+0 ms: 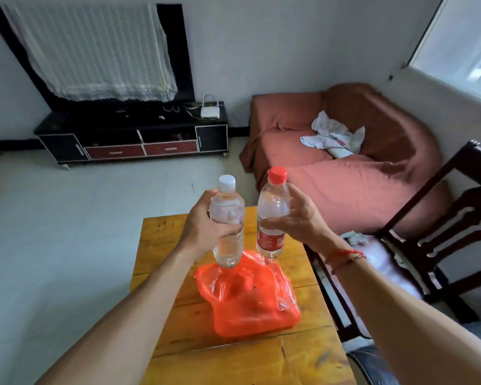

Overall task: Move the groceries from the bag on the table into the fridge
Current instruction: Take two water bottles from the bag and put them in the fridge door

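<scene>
My left hand (206,222) grips a clear water bottle with a white cap (227,215), held upright above the table. My right hand (297,218) grips a second clear bottle with a red cap and red label (272,207), also upright and lifted. Both bottles hang just above an orange plastic bag (250,298) that lies slumped on the wooden table (164,234). What the bag still holds is hidden. No fridge is in view.
A dark wooden chair (439,234) with a cushion stands right of the table. A sofa under a pink cover (345,168) is behind it. A black TV stand (131,134) lines the far wall. Pale tiled floor (67,218) spreads to the left.
</scene>
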Demonstrator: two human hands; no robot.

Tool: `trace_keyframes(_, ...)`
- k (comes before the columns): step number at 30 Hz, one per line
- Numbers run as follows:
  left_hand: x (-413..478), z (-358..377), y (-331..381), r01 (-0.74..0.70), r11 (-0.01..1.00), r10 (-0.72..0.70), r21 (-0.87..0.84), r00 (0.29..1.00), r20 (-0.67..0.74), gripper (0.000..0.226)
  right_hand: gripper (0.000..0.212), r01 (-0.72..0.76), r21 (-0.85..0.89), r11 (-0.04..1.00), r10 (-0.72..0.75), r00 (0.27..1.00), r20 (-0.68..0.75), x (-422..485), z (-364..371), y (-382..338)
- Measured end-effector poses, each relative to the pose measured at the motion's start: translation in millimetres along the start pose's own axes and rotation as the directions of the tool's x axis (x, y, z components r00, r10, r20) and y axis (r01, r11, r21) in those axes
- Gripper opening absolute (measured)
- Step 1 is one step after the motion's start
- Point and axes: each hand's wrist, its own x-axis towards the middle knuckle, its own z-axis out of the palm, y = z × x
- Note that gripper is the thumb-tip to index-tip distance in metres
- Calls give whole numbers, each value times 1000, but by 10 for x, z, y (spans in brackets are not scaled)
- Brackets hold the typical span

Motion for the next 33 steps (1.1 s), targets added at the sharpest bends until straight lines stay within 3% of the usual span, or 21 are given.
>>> trace_keyframes(10,-69,-661,1163,-218,973,219,-81,976,0,67,69,136,-30,990,-138,988,-69,-24,-533,-1163)
trace_keyframes(17,-201,-1054,1803,-345,934,346,-93,938,-12,62,51,189,6,982,-188,979,-83,-90,-754,-1750)
trace_keyframes(24,-350,-1374,2231,-407,910,402,-83,913,-67,64,59,229,73,971,-224,971,-79,-151,-906,-2253)
trace_keyframes(33,-502,-1522,2275,-395,918,388,-41,913,-123,59,64,243,85,966,-242,970,-26,-237,-842,-2497)
